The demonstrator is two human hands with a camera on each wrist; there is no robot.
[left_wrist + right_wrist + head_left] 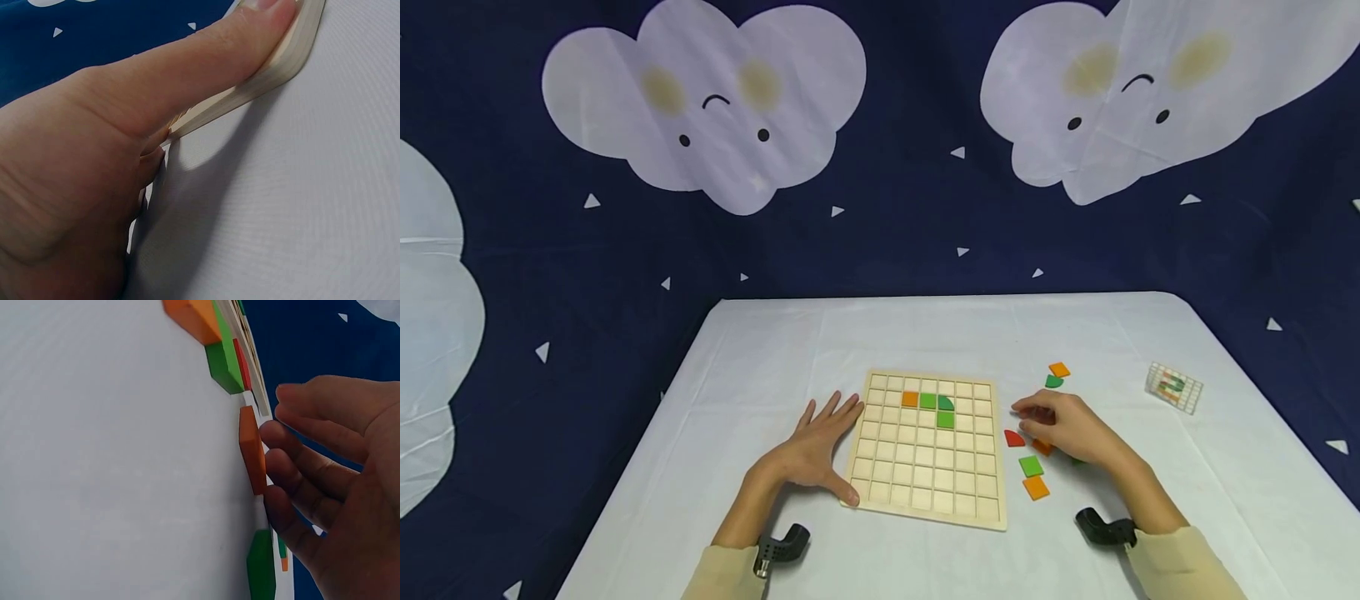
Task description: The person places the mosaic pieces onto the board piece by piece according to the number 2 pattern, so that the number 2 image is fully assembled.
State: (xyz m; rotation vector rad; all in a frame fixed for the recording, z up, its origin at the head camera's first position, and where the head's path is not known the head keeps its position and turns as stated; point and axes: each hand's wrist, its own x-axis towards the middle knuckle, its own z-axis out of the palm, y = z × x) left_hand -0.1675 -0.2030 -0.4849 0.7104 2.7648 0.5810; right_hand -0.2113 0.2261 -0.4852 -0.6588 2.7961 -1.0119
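Note:
A wooden grid board [925, 475] lies on the table, its upper rows bearing an orange square [910, 399], two light green squares [928, 401] and a dark green quarter-circle [945, 403]. With fingers spread, my left hand [812, 450] rests along the board's left side, thumb on the near corner. Right of the board, my right hand [1063, 425] hovers over loose tiles, fingers loosely bent and no tile visible between them. Close by are a red quarter-circle [1013, 438] and an orange tile [252, 450], partly hidden by this hand in the head view.
Nearer me lie a loose green square [1031, 466] and an orange square [1036, 487]. Beyond the right hand are a green quarter-circle [1054, 381] and another orange square [1059, 369]. A small grid-patterned card [1174, 387] sits far right. Dark blue cloth [895, 250] hangs behind the table.

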